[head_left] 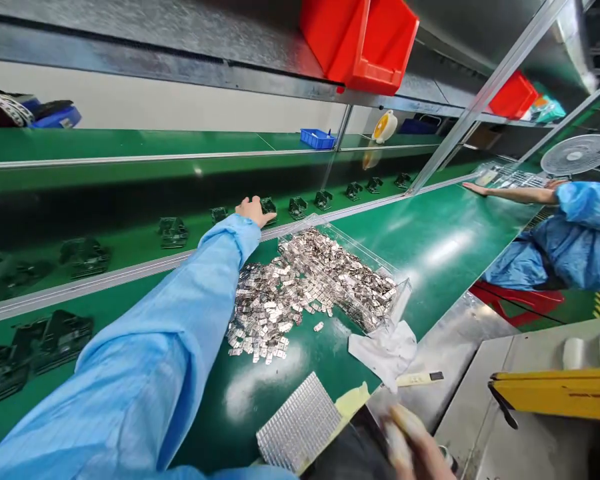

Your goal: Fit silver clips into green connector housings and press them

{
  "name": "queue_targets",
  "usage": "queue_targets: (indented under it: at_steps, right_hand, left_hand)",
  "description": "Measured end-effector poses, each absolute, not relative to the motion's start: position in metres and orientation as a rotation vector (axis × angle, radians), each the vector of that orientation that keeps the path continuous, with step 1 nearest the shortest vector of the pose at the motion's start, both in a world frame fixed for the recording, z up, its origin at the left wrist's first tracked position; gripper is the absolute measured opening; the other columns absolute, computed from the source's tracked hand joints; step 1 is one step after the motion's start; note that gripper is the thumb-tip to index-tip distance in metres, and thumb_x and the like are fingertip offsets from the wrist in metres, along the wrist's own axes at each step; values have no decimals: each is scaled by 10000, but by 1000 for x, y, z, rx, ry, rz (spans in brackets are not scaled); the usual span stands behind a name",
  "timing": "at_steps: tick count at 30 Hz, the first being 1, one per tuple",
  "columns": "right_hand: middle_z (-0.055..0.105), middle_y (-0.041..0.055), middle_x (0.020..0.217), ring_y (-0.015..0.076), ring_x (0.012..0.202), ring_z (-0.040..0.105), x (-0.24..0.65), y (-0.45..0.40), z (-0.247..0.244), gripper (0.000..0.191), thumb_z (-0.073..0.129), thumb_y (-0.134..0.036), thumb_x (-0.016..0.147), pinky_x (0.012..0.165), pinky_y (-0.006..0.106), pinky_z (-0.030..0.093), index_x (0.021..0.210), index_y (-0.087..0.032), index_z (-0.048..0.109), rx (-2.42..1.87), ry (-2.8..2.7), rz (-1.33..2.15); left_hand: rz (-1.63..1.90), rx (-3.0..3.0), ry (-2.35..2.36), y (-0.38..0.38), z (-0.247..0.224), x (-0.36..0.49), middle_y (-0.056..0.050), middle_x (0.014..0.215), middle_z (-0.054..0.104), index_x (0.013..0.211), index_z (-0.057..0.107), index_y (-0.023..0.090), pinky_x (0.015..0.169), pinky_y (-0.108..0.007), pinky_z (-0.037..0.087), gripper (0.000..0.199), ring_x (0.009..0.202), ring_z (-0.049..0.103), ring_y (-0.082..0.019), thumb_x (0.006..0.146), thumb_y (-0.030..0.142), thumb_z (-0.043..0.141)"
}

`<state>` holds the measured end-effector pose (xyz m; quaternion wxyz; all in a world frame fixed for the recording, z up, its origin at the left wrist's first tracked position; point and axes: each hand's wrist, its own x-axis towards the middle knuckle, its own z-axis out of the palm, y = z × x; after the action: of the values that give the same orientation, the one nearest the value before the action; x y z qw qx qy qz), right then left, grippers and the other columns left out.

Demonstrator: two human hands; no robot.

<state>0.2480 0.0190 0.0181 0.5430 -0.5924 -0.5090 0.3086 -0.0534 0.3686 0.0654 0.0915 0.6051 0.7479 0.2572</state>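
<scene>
My left hand [254, 211] reaches over the metal rail to the belt at the back, its fingers apart beside a dark circuit board [269, 208]. At the bottom edge, my right hand [413, 443] is blurred by motion, near a dark object [353, 453]; what its fingers hold cannot be made out. Many small metal parts [265, 310] lie in a heap on the green table, and more fill a clear tray [400, 303] lying beside them. A silver gridded sheet [299, 423] rests near the front, next to yellow paper [353, 401].
More boards [173, 232] stand in a row along the belt [130, 243]. Crumpled white cloth [387, 347] lies by the tray. Red bins [360, 47] sit on the overhead shelf. At right, a person in blue sleeves [587, 203] reaches onto the table.
</scene>
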Motion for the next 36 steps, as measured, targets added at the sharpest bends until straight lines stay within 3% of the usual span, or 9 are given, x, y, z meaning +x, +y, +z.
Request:
queue_targets:
  at_steps: [7,10,14,18,21,27,29,32,36]
  right_hand:
    - [674,84,863,234,787,666,204,121,16,139,571,-205,889,707,331,504,945,-149,685,-1874,-1964,421]
    - [657,86,895,222,808,656,195,137,16,112,583,-92,854,706,300,472,931,-130,656,-2076,-2131,360]
    - [662,81,878,218,811,663,198,131,20,150,567,-25,837,696,280,455,924,-122,643,-2038,-2233,377]
    - [680,79,989,209,880,680,200,121,22,232,536,-5,867,721,262,455,1020,-147,636,-1911,-2386,398]
    - [680,112,1066,223,863,700,202,114,21,282,474,-22,914,688,282,457,1132,-145,605,-1853,-2519,357]
    - [708,172,909,258,749,720,202,117,26,210,457,6,881,578,299,428,978,-97,612,-2007,-2645,151]
    - [710,178,820,272,741,719,201,122,29,147,516,3,839,580,300,431,893,-96,610,-2007,-2624,152]
    - [701,141,715,274,707,712,205,120,36,32,579,-108,825,590,312,461,830,-136,592,-2018,-2508,159]
    - [682,57,625,238,576,679,221,88,42,140,629,-337,758,545,324,533,769,-205,584,-1744,-1796,776]
  left_hand:
    - [708,2036,2410,358,43,-95,-207,1596,224,1398,412,130,1178,-584,35,780,1497,31,-403,785,555,642]
    - [561,1877,2503,345,41,-126,-241,1505,343,1349,492,165,1092,-639,249,666,1405,273,-481,796,506,638]
    - [530,1845,2434,335,53,-136,-212,1278,520,1359,493,207,902,-499,485,567,1110,594,-406,837,398,604]
    - [746,1985,2415,286,87,-115,-156,1225,516,1389,436,241,924,-444,485,514,1104,593,-344,910,413,504]
    - [922,2294,2178,198,102,-98,-117,1153,529,1350,465,226,900,-398,505,519,1064,596,-295,885,429,572]
    - [361,2491,1996,18,64,-66,-119,1096,590,1274,546,234,720,-405,557,398,955,610,-287,910,394,569]
    - [311,2399,2021,-11,49,-67,-146,1179,594,1318,527,246,758,-456,565,503,1026,608,-330,862,426,638]
    - [513,2225,1928,-30,40,-84,-179,1461,439,1486,314,290,961,-548,506,907,1276,491,-392,729,542,745]
    - [660,2052,1693,-34,29,-114,-194,1589,247,1551,45,275,1140,-554,341,1196,1441,307,-377,662,556,794]
